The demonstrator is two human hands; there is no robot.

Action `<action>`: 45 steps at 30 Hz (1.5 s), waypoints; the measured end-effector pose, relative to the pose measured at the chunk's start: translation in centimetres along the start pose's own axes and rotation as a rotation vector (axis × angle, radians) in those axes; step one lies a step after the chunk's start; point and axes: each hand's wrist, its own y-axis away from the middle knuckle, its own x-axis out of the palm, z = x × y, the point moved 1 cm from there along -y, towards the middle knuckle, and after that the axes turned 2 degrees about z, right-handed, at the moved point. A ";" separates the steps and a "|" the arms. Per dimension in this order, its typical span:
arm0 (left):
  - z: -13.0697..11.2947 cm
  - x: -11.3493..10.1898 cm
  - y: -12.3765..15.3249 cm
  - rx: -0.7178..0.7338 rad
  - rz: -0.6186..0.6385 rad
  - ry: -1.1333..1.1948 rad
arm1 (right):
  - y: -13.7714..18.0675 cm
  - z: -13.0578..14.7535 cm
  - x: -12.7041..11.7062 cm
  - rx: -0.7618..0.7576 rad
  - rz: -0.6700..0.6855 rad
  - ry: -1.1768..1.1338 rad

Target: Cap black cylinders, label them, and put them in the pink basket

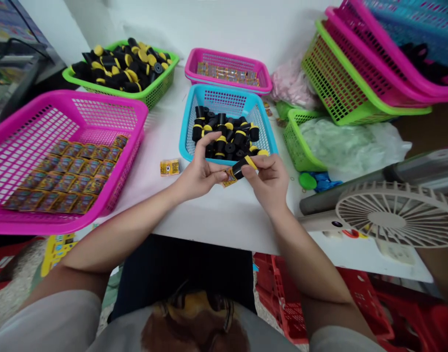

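Observation:
In front of the blue basket (183, 142), my right hand (270, 181) pinches a small black cylinder with a yellow end (240, 167), held at a tilt. My left hand (200, 173) closes its thumb on a yellow printed label (229, 182) at the cylinder's lower left end, its index finger raised. Whether the label is stuck to the cylinder, I cannot tell. Several more black-and-yellow cylinders (240, 138) lie jumbled in the blue basket. On the white table, left of my left hand, lies a small stack of yellow printed labels (169, 167).
To the left, a pink basket (141, 120) holds rows of wrapped pieces (77, 166). Behind it stands a green basket (168, 76) of black-and-yellow parts. Another pink basket (266, 85) is at the back. A fan (387, 220) and stacked baskets (337, 93) crowd the right.

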 end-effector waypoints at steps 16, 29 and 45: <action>-0.8 1.1 0.8 0.030 -0.136 -0.070 | -0.3 0.9 0.2 -0.043 0.165 -0.057; 0.4 1.2 1.6 0.188 -0.323 -0.260 | 0.6 1.2 0.5 -0.217 0.197 0.227; 0.3 2.4 1.0 -0.030 0.055 0.112 | 2.4 2.7 1.9 -0.553 0.286 0.446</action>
